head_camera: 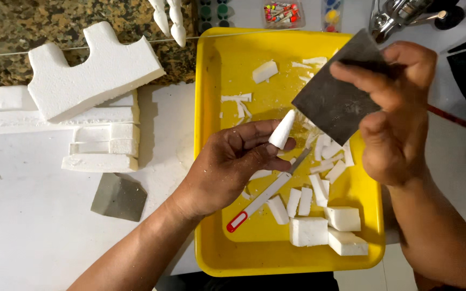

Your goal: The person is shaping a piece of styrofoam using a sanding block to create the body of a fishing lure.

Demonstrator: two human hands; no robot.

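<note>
1. Holding a small white foam cone [282,129]: the left hand [233,161] pinches it between thumb and fingertips, point upward, over the middle of the yellow tray [211,161]. Held this way, its side is offered to the abrasive sheet.
2. Dark grey sandpaper sheet [336,97]: gripped by the right hand [400,113], thumb underneath and fingers curled over the upper edge. Sheet tilted, its lower left edge just beside the cone tip; contact cannot be confirmed.
3. Yellow tray: sits on the white bench, beneath both hands, so it would catch falling crumbs and dust.
4. Craft knife [265,196], white body with red end: lies diagonally in the tray below the left hand, blade toward the centre, untouched.
5. Foam offcuts [322,186]: thin wedges and slivers scattered mid-tray.
6. Foam blocks [324,229]: three squarish pieces grouped near the tray's front right corner.
7. Large notched foam slab [93,73]: rests on stacked foam strips toward the bench's far left edge, well apart from the hands.
8. Second grey sandpaper piece [118,198]: lies flat on the bench, left of the tray.
9. Finished white pointed foam shapes [171,19]: at the far edge, above the tray's far left corner.
</note>
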